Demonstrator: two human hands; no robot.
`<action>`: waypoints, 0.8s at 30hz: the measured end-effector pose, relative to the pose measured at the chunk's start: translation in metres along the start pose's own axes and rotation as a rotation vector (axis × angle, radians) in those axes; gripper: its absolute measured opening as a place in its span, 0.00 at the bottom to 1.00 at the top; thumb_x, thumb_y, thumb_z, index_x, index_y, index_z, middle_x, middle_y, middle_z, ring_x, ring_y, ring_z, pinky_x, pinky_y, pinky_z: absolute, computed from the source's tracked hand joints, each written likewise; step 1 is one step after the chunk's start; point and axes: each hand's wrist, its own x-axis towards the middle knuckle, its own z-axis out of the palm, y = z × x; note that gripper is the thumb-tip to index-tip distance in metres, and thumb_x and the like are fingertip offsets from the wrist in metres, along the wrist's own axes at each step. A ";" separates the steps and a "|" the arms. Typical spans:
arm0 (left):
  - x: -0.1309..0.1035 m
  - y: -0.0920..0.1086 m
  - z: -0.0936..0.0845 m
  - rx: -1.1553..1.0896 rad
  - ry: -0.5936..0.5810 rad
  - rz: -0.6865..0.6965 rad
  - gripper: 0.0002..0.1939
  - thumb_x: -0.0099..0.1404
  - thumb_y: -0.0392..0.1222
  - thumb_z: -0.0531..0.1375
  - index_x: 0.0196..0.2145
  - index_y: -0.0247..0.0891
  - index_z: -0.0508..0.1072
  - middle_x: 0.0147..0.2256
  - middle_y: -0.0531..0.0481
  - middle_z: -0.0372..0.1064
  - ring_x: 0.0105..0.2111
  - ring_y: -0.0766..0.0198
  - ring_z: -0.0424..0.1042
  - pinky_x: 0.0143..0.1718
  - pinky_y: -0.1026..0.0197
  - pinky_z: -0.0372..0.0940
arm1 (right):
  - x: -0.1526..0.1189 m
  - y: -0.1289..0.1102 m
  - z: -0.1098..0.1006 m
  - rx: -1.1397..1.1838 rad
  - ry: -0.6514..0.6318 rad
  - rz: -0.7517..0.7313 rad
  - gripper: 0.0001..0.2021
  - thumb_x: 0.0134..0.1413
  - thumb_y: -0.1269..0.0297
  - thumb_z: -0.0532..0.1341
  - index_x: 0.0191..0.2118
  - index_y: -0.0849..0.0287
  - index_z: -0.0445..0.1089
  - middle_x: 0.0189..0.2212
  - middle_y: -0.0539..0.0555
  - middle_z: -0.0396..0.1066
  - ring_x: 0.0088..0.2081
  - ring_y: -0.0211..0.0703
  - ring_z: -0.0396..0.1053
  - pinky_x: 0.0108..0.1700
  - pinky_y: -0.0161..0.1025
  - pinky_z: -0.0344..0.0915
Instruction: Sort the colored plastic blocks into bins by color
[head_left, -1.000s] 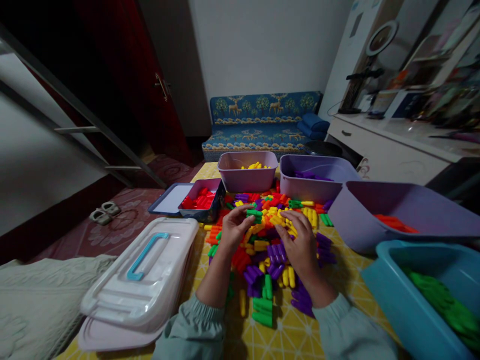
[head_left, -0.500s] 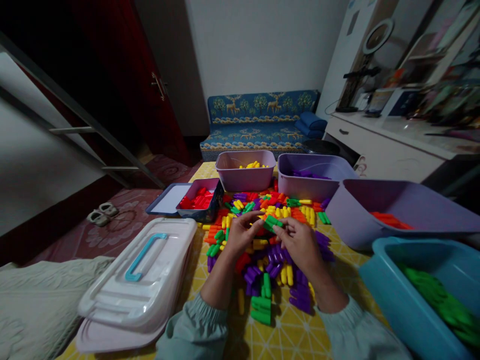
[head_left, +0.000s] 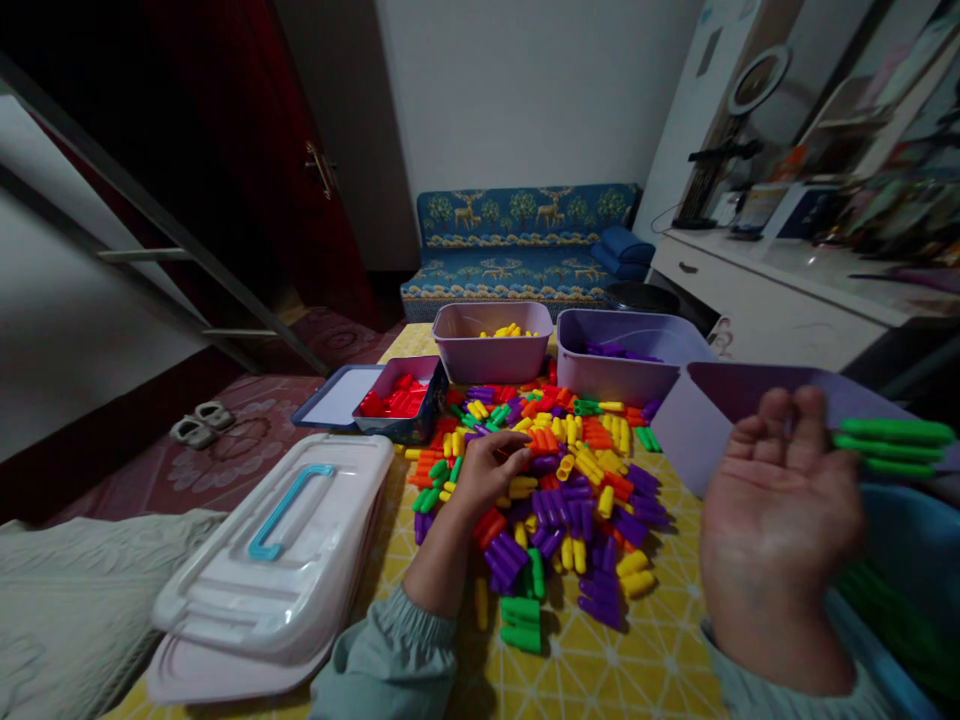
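My left hand [head_left: 487, 472] hovers at the left of a heap of coloured plastic pieces [head_left: 555, 505], its fingers curled with a small gap between thumb and fingertips. Nothing shows in it. At the right, my right hand [head_left: 784, 530] is palm up with its fingers apart. Several joined green pieces [head_left: 892, 447] are just beyond its fingers, seemingly in the air above the blue bin [head_left: 911, 515]. Green pieces [head_left: 892, 620] lie inside that bin, partly hidden by the hand.
Behind the heap stand a bin with yellow pieces [head_left: 491, 358] and a bin with purple ones [head_left: 630, 375]. A larger purple bin [head_left: 690, 425] is at the right. The box of red pieces [head_left: 397, 425] and a lidded white container [head_left: 281, 545] are at the left.
My right hand has swung right from the heap to the blue bin and turned palm up, and the green pieces have left its fingers. The left hand has let go of them and stayed put.
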 end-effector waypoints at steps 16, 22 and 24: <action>-0.011 0.066 -0.017 0.404 -0.451 0.255 0.20 0.52 0.46 0.69 0.44 0.42 0.78 0.40 0.45 0.76 0.38 0.55 0.73 0.39 0.59 0.66 | -0.002 0.006 0.005 -0.086 -0.070 0.212 0.15 0.60 0.51 0.52 0.36 0.56 0.68 0.38 0.56 0.70 0.30 0.38 0.68 0.29 0.41 0.63; -0.017 0.057 0.007 0.655 -0.482 0.257 0.23 0.47 0.40 0.70 0.43 0.43 0.79 0.41 0.42 0.72 0.40 0.52 0.71 0.39 0.58 0.65 | -0.045 0.042 0.014 -0.275 -0.370 0.292 0.19 0.59 0.47 0.54 0.36 0.60 0.69 0.30 0.52 0.71 0.25 0.35 0.66 0.26 0.34 0.62; -0.014 0.052 0.006 0.532 -0.473 0.262 0.16 0.52 0.38 0.67 0.41 0.41 0.79 0.37 0.43 0.73 0.38 0.54 0.71 0.40 0.58 0.65 | -0.056 0.059 0.008 -0.390 -0.474 0.309 0.20 0.60 0.46 0.53 0.38 0.60 0.69 0.33 0.54 0.72 0.25 0.37 0.68 0.27 0.35 0.63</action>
